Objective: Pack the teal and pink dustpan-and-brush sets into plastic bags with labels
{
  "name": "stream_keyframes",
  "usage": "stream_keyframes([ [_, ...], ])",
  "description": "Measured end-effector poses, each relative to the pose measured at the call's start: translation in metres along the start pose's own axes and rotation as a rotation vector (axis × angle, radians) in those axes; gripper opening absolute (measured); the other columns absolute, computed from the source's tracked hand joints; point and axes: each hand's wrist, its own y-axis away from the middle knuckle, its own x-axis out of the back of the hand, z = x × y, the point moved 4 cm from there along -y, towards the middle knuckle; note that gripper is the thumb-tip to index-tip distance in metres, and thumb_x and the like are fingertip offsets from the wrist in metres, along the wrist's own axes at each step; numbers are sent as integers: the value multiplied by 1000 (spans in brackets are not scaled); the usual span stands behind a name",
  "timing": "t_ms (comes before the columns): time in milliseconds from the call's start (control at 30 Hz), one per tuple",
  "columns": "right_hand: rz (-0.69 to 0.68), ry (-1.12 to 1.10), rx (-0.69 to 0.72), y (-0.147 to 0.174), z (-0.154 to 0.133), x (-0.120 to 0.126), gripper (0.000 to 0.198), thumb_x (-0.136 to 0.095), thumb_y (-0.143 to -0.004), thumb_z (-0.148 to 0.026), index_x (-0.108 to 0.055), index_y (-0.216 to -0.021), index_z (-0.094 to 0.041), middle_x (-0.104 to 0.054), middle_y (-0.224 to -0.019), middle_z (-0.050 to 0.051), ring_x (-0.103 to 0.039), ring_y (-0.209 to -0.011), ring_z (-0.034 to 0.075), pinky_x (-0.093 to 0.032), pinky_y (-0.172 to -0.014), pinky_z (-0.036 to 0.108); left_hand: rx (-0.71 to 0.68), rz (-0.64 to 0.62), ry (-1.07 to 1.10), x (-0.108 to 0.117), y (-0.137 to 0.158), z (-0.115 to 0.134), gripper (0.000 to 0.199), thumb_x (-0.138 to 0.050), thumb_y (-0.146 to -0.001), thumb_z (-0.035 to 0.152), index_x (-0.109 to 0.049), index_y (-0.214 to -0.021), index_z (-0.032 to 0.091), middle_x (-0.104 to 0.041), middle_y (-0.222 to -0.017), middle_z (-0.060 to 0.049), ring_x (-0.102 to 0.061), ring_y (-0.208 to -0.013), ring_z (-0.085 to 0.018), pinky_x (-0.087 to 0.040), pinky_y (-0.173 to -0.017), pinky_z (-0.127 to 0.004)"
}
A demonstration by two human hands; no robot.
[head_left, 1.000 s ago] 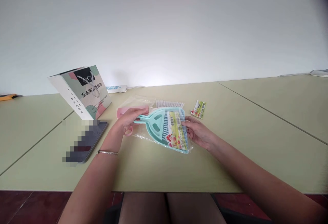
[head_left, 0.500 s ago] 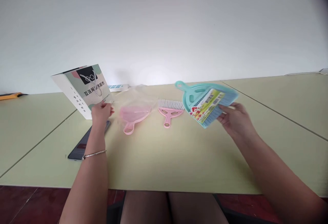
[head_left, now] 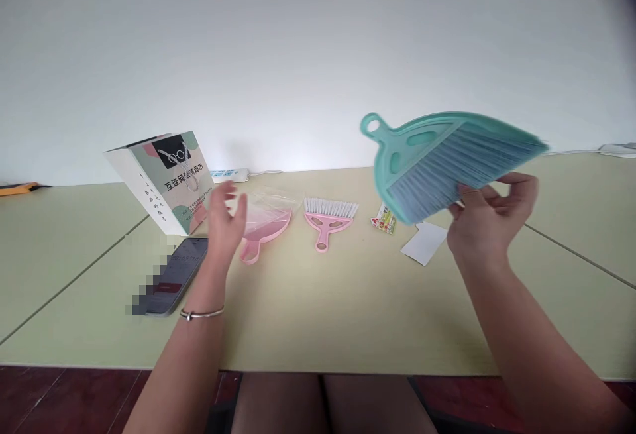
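Observation:
A teal dustpan (head_left: 422,120) with a blue-bristled brush (head_left: 457,162) nested against it is raised above the table at the right. My right hand (head_left: 481,222) grips the set at its lower bristle edge. My left hand (head_left: 223,222) is lifted at the near left of a pink dustpan (head_left: 265,228), its fingers apart and holding nothing. Clear plastic film (head_left: 273,202) lies over that dustpan's far part. Between the two hands a pink brush (head_left: 328,222) rests with its white bristles facing away. A colourful label (head_left: 384,220) and a white card (head_left: 424,244) lie below the teal set.
A printed paper bag (head_left: 173,185) leans at the left, with a phone (head_left: 181,275) in front of it. Behind the bag, a white power strip (head_left: 231,175) lies against the wall. An orange object (head_left: 20,189) is at the far left edge.
My right hand has lifted the teal set up and right. Its label has come off, and a label and white card now lie on the table. My left hand has moved right and opened.

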Motion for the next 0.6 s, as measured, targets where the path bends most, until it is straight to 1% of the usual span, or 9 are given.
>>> stream_keyframes([
  [67,-162,-128,-330,4,7,-16,27,-61,-59,-7,-43,-73,-23,-55,-58,-7,-52,-50,9,-41,-48,20,69,-334,288,-20,10,12,42,-54,-81,40,-52,-117,20,-58,-118,-12,-58,-104,-24,-45,-89,-41],
  [133,-373,-139,-607,20,15,-32,22,-64,-58,-8,-52,-72,-20,-61,-62,-4,-55,-51,9,-43,-47,20,138,-639,580,-34,25,26,54,-61,-76,42,-47,-126,28,-50,-133,-9,-56,-111,-24,-46,-91,-39],
  [167,-473,-127,-713,32,19,-39,20,-66,-59,-10,-56,-73,-20,-64,-65,-2,-58,-54,11,-46,-50,22,157,-733,693,-37,31,32,63,-66,-73,42,-43,-130,32,-46,-138,-8,-55,-115,-25,-47,-90,-38],
  [233,-616,-115,-864,54,27,-50,21,-68,-60,-13,-61,-79,-19,-69,-75,1,-63,-64,15,-51,-58,26,173,-803,837,-38,38,39,72,-72,-67,40,-40,-132,36,-42,-142,-7,-51,-120,-27,-50,-88,-38],
  [333,-689,-115,-955,74,37,-55,25,-69,-62,-15,-63,-87,-20,-70,-87,3,-65,-77,18,-53,-68,29,154,-759,914,-35,39,40,51,-73,-68,36,-55,-115,31,-43,-142,-5,-45,-126,-29,-53,-85,-37],
  [400,-641,-90,-824,73,35,-53,29,-67,-66,-18,-61,-95,-23,-67,-97,3,-64,-88,19,-52,-77,32,109,-722,939,-34,37,41,33,-71,-71,32,-60,-102,27,-46,-140,-4,-38,-131,-29,-51,-88,-38],
  [500,-580,122,-253,61,11,-47,26,-62,-76,-26,-57,-101,-30,-57,-112,2,-54,-108,21,-45,-90,39,37,-710,918,-34,36,44,28,-72,-71,29,-63,-97,24,-55,-131,-7,-35,-133,-28,-45,-97,-43],
  [567,-743,345,132,68,-9,-52,20,-61,-79,-31,-60,-100,-31,-52,-113,4,-47,-112,23,-40,-95,43,12,-740,891,-35,38,47,30,-74,-69,30,-64,-96,23,-58,-128,-9,-37,-132,-29,-41,-100,-45],
  [600,-871,448,255,75,-15,-57,21,-62,-79,-33,-62,-100,-31,-51,-112,5,-46,-111,25,-38,-95,45,4,-755,882,-35,39,49,30,-74,-69,31,-64,-96,22,-58,-128,-9,-37,-132,-30,-41,-100,-46],
])
